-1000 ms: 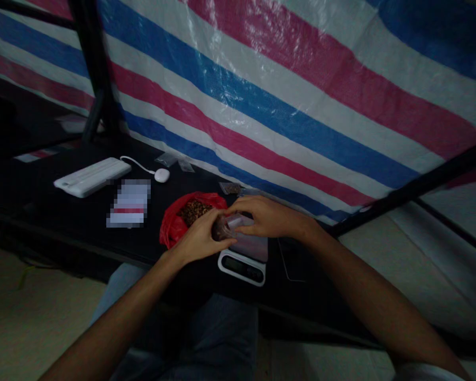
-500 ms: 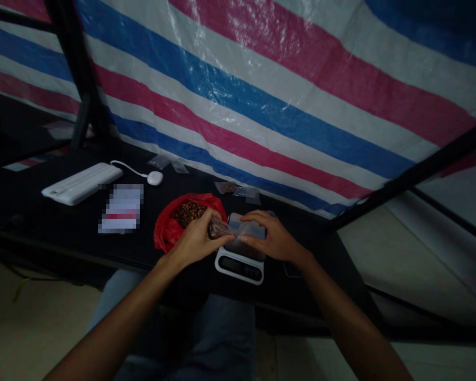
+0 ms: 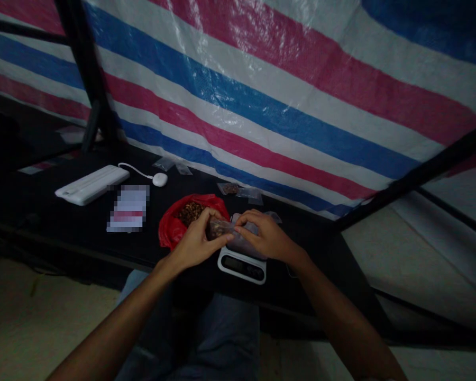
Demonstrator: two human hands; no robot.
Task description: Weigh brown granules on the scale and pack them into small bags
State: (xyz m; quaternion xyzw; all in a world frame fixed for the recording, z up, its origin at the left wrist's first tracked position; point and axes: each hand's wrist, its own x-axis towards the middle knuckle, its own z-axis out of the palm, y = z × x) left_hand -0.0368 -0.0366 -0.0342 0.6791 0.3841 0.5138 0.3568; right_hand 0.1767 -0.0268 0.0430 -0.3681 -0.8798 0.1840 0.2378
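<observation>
My left hand and my right hand both grip a small clear plastic bag holding brown granules. The left fingers pinch its filled end, and the right fingers gather its plastic at the other side. The bag hangs just over a white digital kitchen scale, and I cannot tell if it touches the scale. To the left of my left hand lies an open red plastic bag filled with the same brown granules.
On the black table are a flat white power bank, a small round white object on a cable, a pixelated paper card and several small clear bags. A striped tarpaulin and dark frame bars stand behind.
My right hand has moved left and closed on the bag, bringing my hands nearer together. The bag's plastic is more bunched, and the view has shifted slightly.
</observation>
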